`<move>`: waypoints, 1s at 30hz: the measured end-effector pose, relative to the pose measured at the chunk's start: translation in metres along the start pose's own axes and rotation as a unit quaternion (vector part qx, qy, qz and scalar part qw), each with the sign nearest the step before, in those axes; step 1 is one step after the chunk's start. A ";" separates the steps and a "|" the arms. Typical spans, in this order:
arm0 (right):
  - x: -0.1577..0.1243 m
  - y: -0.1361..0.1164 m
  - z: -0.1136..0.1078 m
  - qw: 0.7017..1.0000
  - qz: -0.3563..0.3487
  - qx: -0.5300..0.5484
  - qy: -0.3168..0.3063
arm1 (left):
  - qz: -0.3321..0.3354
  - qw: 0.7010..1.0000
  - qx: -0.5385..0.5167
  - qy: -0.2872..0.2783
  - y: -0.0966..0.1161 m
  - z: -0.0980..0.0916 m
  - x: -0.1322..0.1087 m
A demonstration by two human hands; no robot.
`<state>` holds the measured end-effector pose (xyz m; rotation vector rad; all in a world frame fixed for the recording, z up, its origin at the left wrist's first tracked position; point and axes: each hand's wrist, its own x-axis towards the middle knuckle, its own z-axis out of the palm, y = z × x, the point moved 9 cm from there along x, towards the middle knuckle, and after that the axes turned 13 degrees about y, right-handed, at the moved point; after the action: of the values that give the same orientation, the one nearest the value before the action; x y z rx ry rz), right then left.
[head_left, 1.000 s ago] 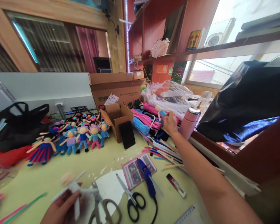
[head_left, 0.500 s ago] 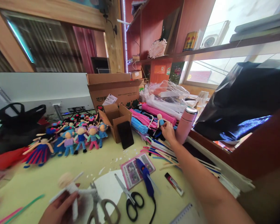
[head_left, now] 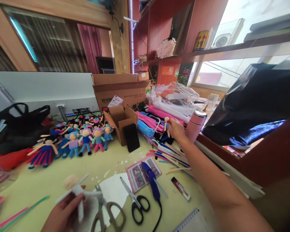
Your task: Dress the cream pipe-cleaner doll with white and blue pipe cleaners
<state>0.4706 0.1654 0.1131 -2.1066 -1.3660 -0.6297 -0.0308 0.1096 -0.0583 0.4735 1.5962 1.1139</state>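
My left hand (head_left: pixel 64 207), low on the left, is closed around a white pipe-cleaner doll (head_left: pixel 78 191) with a beige round head. Its limbs stick out past my fingers, slightly blurred. Farther off, my right hand (head_left: pixel 176 129) pinches a small doll (head_left: pixel 166 125) with a beige head and a bluish body, beside the pink thermos (head_left: pixel 195 126). Beneath that hand lie bundles of pipe cleaners, blue (head_left: pixel 145 129) and pink (head_left: pixel 147 119) among them. Grey-handled scissors (head_left: pixel 102 206) and black-handled scissors (head_left: pixel 136 203) rest near the left hand.
Finished dolls (head_left: pixel 85 140) crowd the back left. A small open carton (head_left: pixel 120 120) has a black phone (head_left: pixel 131 138) leaning on it. A blue glue gun (head_left: pixel 151 182) trails its cord over the table. Loose stems (head_left: pixel 171 154), a red-and-white tube (head_left: pixel 181 189) and a ruler (head_left: pixel 187 220) lie to the right.
The small doll in my right hand has turned more upright, and the fingers have shifted up toward its head. My left hand still holds the white doll. The view has shifted slightly.
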 end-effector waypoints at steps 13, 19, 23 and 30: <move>0.024 -0.064 0.040 0.984 -0.149 -0.027 -0.092 | 0.007 1.000 -0.003 -0.023 -0.005 0.000 0.009; 0.010 -0.041 0.043 0.982 -0.156 -0.042 -0.101 | 0.010 1.000 -0.022 -0.011 -0.009 -0.002 0.019; -0.001 -0.034 0.039 0.981 -0.165 -0.041 -0.091 | 0.005 1.000 -0.015 0.002 -0.005 -0.001 0.011; -0.008 -0.043 0.025 0.974 -0.211 -0.021 -0.083 | 0.026 1.000 -0.009 -0.012 0.006 0.005 -0.007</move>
<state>0.4296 0.1913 0.0973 -1.9457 -1.9376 -0.6609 -0.0253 0.1086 -0.0495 0.5171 1.5590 1.1565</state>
